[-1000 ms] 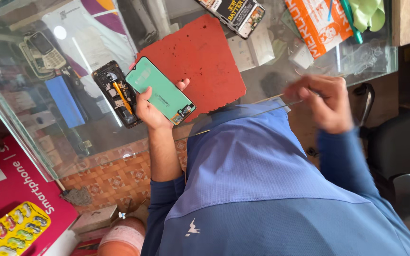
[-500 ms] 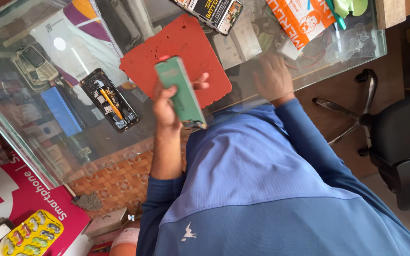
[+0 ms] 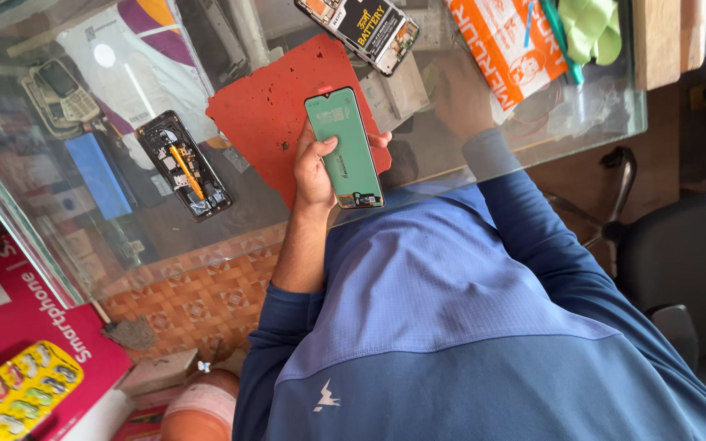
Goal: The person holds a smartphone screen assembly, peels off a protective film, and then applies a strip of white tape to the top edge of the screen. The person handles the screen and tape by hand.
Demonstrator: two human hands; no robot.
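Left hand [image 3: 316, 167] grips the detached green-backed phone screen [image 3: 345, 149]; right hand [image 3: 461, 94], grip unclear, sits under the glass desk [image 3: 59, 245]; opened phone [image 3: 184, 166] awaits reassembly.

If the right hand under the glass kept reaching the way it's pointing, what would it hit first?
Probably the orange printed packet: the right hand points up toward it, though the packet seems to lie on the glass top above, so depth is unclear.

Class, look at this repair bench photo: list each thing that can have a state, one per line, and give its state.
Green phone screen panel: held up off the red mat, in the left hand.
Red mat: lying flat on the glass counter.
Black phone: back cover off, insides showing.
Phone at top: open, battery exposed.
Right hand: under the glass, grip unclear.
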